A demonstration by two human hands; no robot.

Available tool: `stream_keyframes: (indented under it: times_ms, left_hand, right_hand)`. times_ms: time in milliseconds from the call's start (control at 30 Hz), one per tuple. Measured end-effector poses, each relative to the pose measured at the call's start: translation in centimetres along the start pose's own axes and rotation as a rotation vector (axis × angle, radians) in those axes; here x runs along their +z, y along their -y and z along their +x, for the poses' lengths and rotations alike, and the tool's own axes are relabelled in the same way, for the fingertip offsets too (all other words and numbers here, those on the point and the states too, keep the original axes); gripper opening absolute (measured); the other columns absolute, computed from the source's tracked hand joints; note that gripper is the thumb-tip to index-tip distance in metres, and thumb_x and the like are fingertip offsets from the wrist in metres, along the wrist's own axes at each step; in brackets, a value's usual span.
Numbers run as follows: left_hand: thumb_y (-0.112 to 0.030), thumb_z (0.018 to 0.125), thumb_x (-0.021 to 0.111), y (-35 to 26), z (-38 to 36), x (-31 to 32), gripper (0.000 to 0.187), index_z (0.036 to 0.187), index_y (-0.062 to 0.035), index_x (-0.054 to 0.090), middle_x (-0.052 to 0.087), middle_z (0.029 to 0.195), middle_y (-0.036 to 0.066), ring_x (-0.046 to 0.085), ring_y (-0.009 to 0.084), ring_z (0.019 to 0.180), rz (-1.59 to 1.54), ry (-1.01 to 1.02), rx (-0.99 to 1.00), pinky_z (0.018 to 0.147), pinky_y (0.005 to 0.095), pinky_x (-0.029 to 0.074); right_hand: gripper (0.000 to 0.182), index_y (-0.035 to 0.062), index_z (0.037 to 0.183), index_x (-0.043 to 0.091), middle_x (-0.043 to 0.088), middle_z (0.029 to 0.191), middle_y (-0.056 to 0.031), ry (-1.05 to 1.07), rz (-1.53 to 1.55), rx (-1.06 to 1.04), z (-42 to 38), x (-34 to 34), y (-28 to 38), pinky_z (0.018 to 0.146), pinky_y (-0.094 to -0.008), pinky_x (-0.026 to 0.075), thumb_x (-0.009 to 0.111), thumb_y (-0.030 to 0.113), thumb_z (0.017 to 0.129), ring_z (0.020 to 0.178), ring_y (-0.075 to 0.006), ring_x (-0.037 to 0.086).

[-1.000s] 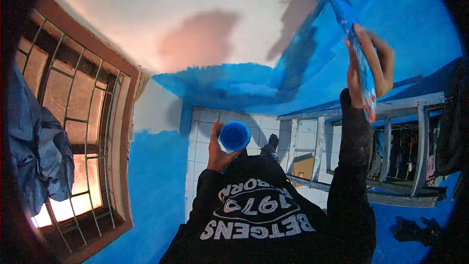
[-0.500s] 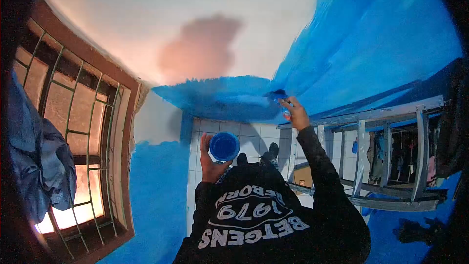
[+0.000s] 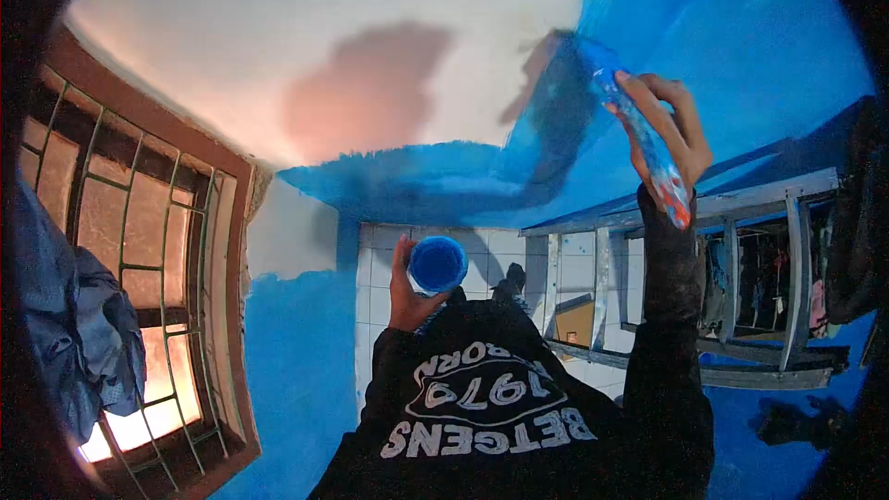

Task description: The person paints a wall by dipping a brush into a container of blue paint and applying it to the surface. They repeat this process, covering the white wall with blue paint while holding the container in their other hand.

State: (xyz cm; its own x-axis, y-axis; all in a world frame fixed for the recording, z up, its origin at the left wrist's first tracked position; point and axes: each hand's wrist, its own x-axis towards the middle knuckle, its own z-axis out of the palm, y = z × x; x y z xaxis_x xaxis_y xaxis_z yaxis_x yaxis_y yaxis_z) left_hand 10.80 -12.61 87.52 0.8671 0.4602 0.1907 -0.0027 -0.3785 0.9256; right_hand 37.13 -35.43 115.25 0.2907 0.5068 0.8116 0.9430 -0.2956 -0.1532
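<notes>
A paintbrush (image 3: 645,126) with a paint-smeared blue, white and red handle is gripped in my right hand (image 3: 673,130). Its bristles, at the upper end, are against or very near the wall (image 3: 722,56) where blue paint borders the white. I cannot tell whether they touch. Low in the middle, my left hand (image 3: 407,292) is wrapped round the left side of a round container (image 3: 437,265) of blue paint, open side up.
On the left is a barred window (image 3: 148,208) with dark blue cloth (image 3: 79,315) hanging beside it. A paint-marked ladder (image 3: 602,282) stands at the right, with clothes (image 3: 755,282) visible behind it. White floor tiles (image 3: 380,268) lie below.
My right hand has moved up and to the right with the brush, away from the lower blue edge. My left hand and the container have shifted slightly right in view.
</notes>
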Motion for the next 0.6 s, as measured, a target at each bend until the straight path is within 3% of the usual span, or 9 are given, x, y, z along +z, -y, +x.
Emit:
stream_keyframes:
  times_ms: [67, 100, 133, 200, 300, 367, 433, 533, 600]
  left_hand:
    - [-0.012, 0.058, 0.095, -0.5, 0.1, 0.3, 0.124, 0.154, -0.0016, 0.018, 0.049, 0.137, 0.021, 0.050, 0.0352, 0.130, 0.004, 0.046, 0.025, 0.112, 0.0443, 0.038]
    - [-0.012, 0.058, 0.095, -0.6, 0.2, 0.3, 0.124, 0.154, -0.0016, 0.018, 0.049, 0.137, 0.021, 0.050, 0.0352, 0.130, 0.002, 0.047, 0.025, 0.112, 0.0443, 0.038]
    - [-0.012, 0.058, 0.095, -0.8, 0.2, 0.4, 0.124, 0.154, -0.0014, 0.018, 0.050, 0.137, 0.021, 0.050, 0.0351, 0.130, -0.021, 0.064, 0.021, 0.112, 0.0447, 0.038]
    - [-0.013, 0.058, 0.095, -0.8, 0.3, 0.3, 0.124, 0.154, -0.0012, 0.018, 0.050, 0.136, 0.021, 0.051, 0.0351, 0.130, -0.042, 0.082, 0.019, 0.111, 0.0450, 0.039]
    - [-0.013, 0.058, 0.095, -0.5, 0.2, 0.0, 0.122, 0.154, -0.0007, 0.019, 0.051, 0.135, 0.020, 0.051, 0.0342, 0.129, -0.005, 0.039, 0.096, 0.111, 0.0446, 0.039]
    - [-0.014, 0.059, 0.095, -0.3, 0.2, -0.3, 0.122, 0.154, 0.0000, 0.019, 0.051, 0.135, 0.020, 0.052, 0.0336, 0.128, -0.021, 0.010, 0.104, 0.111, 0.0443, 0.039]
    - [-0.014, 0.059, 0.095, 0.9, -0.3, -0.7, 0.122, 0.154, -0.0001, 0.019, 0.051, 0.135, 0.021, 0.052, 0.0338, 0.128, 0.013, -0.009, 0.065, 0.111, 0.0443, 0.039]
    - [-0.014, 0.060, 0.094, 0.9, 0.0, -1.1, 0.120, 0.154, -0.0003, 0.020, 0.051, 0.135, 0.021, 0.051, 0.0344, 0.128, 0.038, -0.049, 0.038, 0.111, 0.0447, 0.038]
    - [-0.014, 0.060, 0.094, 1.1, 0.1, -1.1, 0.120, 0.154, -0.0004, 0.021, 0.050, 0.135, 0.020, 0.051, 0.0348, 0.129, 0.027, -0.071, 0.050, 0.112, 0.0450, 0.038]
  right_hand:
    - [0.050, 0.0055, 0.120, 0.071, 0.061, 0.116, -0.0157, -0.013, -0.136, -0.031, 0.7, -1.1, 1.5, 0.075, -0.0331, 0.060, 0.073, -0.013, 0.074, 0.096, -0.0252, 0.065]
    - [0.053, 0.0106, 0.120, 0.073, 0.066, 0.109, -0.0116, -0.119, -0.206, -0.025, -0.1, -0.3, 1.4, 0.069, -0.0285, 0.051, 0.076, -0.006, 0.069, 0.087, -0.0230, 0.063]
    - [0.053, 0.0106, 0.120, 0.073, 0.066, 0.109, -0.0116, -0.117, -0.206, -0.025, -0.9, 0.3, 1.1, 0.069, -0.0285, 0.051, 0.076, -0.006, 0.069, 0.087, -0.0230, 0.063]
    - [0.052, 0.0116, 0.119, 0.074, 0.066, 0.114, -0.0115, -0.209, -0.277, -0.106, -2.6, 1.7, 0.3, 0.067, -0.0288, 0.051, 0.078, -0.005, 0.070, 0.085, -0.0228, 0.062]
    - [0.055, 0.0131, 0.120, 0.074, 0.064, 0.122, -0.0114, -0.157, -0.327, -0.123, -7.1, 5.2, -1.3, 0.061, -0.0311, 0.053, 0.078, -0.006, 0.068, 0.084, -0.0262, 0.065]
    - [0.061, 0.0136, 0.124, 0.072, 0.064, 0.122, -0.0119, -0.062, -0.323, -0.157, -11.3, 7.6, -2.0, 0.062, -0.0337, 0.056, 0.076, -0.005, 0.066, 0.084, -0.0283, 0.066]
    - [0.063, 0.0148, 0.127, 0.070, 0.063, 0.126, -0.0105, 0.113, -0.274, -0.054, -16.0, 9.4, -1.5, 0.065, -0.0353, 0.058, 0.071, -0.005, 0.067, 0.083, -0.0291, 0.066]
    - [0.069, 0.0219, 0.136, 0.063, 0.060, 0.131, -0.0085, 0.237, -0.202, 0.006, -22.1, 12.0, -0.5, 0.064, -0.0331, 0.058, 0.066, -0.006, 0.073, 0.086, -0.0276, 0.066]
    - [0.074, 0.0291, 0.141, 0.057, 0.059, 0.131, -0.0076, 0.536, -0.115, 0.167, -24.9, 13.0, -0.1, 0.069, -0.0350, 0.059, 0.062, -0.006, 0.076, 0.097, -0.0270, 0.066]
